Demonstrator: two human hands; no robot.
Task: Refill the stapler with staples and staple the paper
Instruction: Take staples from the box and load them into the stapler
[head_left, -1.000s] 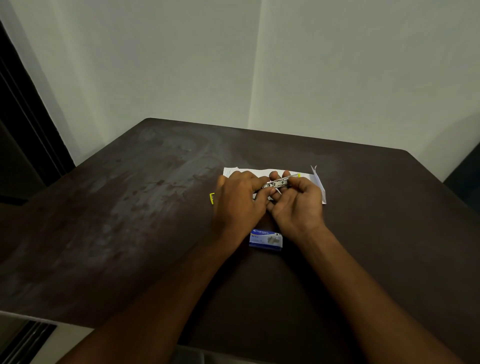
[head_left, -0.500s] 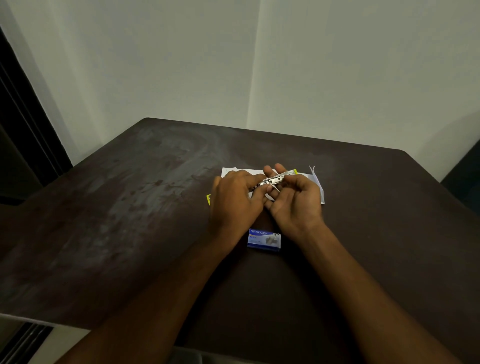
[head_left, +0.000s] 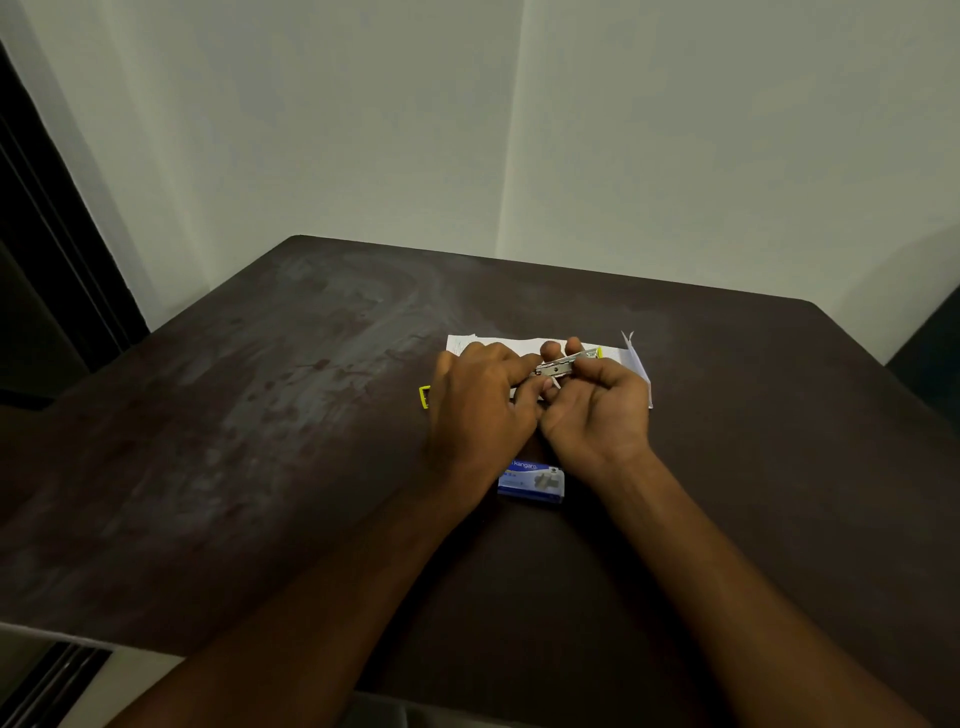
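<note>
A small stapler (head_left: 563, 365), silver metal with yellow ends, is held above the white paper (head_left: 631, 358) in the middle of the dark table (head_left: 260, 441). My left hand (head_left: 478, 410) grips its left part and my right hand (head_left: 597, 410) pinches its right part, fingers curled around the metal. A yellow piece (head_left: 424, 397) pokes out left of my left hand. The blue staple box (head_left: 532, 482) lies on the table just below my wrists. Whether the stapler's tray is open is hidden by my fingers.
The table stands in a corner of pale walls (head_left: 467, 130). A dark door frame (head_left: 47, 234) runs down the left side. A pale ledge with a vent (head_left: 47, 680) sits beyond the table's near left edge.
Both hands stay on the stapler above the paper; the fingers have shifted slightly along the metal part. The staple box and paper have not moved.
</note>
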